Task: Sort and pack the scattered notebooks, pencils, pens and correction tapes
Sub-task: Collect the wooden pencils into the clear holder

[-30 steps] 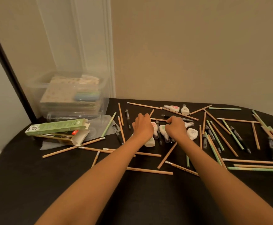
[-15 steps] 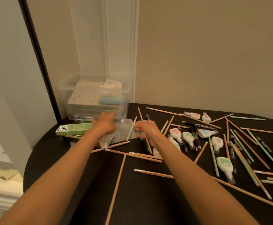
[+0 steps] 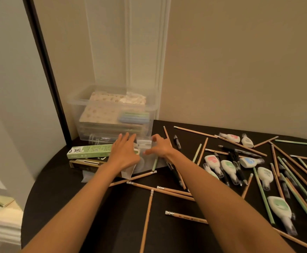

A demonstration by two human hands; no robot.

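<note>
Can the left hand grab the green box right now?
Probably yes. The left hand lies over the right end of the green box, its fingers straight and seemingly empty, and nothing else rests on top of the box.

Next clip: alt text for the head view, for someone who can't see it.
The right hand pinches a clear plastic pouch in front of a clear bin of notebooks; the left hand, fingers straight, covers the end of a green box beside it. Pencils, pens and correction tapes lie scattered over the black table.
</note>
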